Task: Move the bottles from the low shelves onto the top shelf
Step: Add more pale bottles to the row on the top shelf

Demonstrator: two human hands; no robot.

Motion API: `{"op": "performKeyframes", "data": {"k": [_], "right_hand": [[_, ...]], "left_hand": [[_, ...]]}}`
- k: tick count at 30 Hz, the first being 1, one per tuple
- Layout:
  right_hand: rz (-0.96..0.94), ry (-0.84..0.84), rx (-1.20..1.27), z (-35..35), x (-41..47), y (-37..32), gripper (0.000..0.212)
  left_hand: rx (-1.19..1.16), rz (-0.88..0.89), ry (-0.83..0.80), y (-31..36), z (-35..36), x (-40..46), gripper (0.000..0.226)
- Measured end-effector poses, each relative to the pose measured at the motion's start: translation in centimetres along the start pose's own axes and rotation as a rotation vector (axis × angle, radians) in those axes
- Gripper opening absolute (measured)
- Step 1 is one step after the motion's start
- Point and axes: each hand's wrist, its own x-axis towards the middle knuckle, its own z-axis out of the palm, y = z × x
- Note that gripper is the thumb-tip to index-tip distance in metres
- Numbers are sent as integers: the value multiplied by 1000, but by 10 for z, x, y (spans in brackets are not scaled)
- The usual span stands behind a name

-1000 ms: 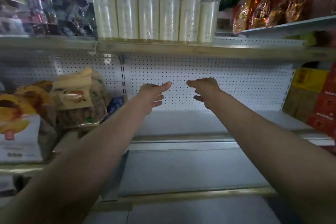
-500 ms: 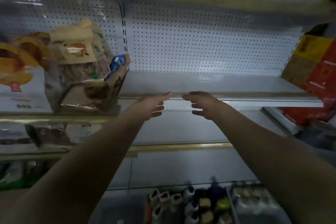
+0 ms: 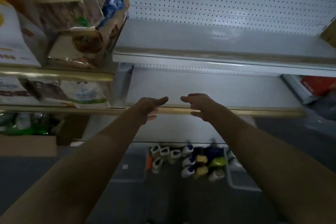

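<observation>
Several bottles (image 3: 189, 162) with white, blue, yellow and green caps stand in a bin at the bottom of the shelving, seen from above. Both my arms reach forward over them. My left hand (image 3: 150, 107) and my right hand (image 3: 199, 106) hang side by side in front of the gold edge of a low shelf (image 3: 254, 111), fingers loosely curled, thumbs pointing toward each other, holding nothing. The top shelf with its row of bottles is out of view.
A bare white shelf (image 3: 200, 42) with a pegboard back sits above my hands. Snack bags and boxes (image 3: 72, 14) fill the left bay, with more packets (image 3: 85, 94) on the shelf below. A red box (image 3: 316, 85) lies at the right. A cardboard box (image 3: 27, 145) sits low left.
My view has tilted down from the top shelf of white bottles to the low shelves; the bin of bottles has come into view. Both hands dropped lower, still holding nothing.
</observation>
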Motion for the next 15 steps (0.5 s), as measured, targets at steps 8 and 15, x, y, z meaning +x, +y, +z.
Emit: {"op": "performKeyframes", "data": {"k": [8,15], "right_hand": [[202,-82,59,-12,49,89,70],[309,-96,-112,12,113,184,64]], "left_hand": [[-44,-113,23,-93,35,51,54],[-52,-142,164,-180,65,87,29]]}}
